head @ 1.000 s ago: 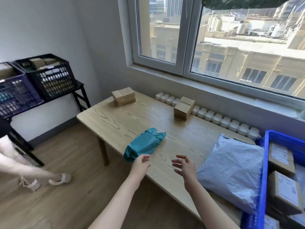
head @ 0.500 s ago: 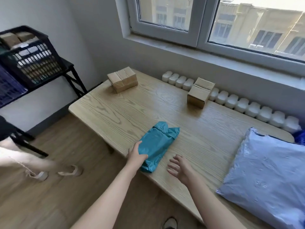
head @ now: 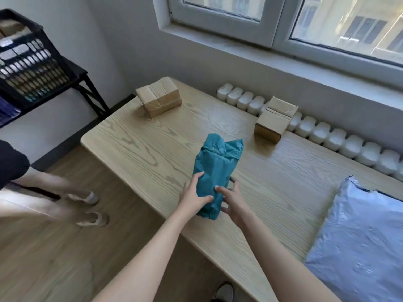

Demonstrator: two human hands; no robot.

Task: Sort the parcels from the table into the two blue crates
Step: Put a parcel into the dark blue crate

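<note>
Noted at the near edge of the wooden table: teal poly-mailer parcel, lying lengthwise away from the body, crumpled flap end pointing to the window. Gripped at the near end from both sides. Left hand curled round the left flank, thumb laid across the top face. Right hand curled round the right flank, one fingertip on the top face, the other fingers wrapping the far side. Both grips narrow, closed on the parcel. Cannot tell whether the near end is lifted or flat on the wood.

Elsewhere on the table:
- taped cardboard box at the far left corner, well apart from the teal parcel;
- smaller cardboard box at the far edge, touching the row of white ribbed units under the sill;
- large pale blue poly mailer at the right end, cut off by the frame.

Off the table, left: black slotted crate on a black metal rack, cardboard showing at its top. Second person's legs on the wood floor, blurred.
</note>
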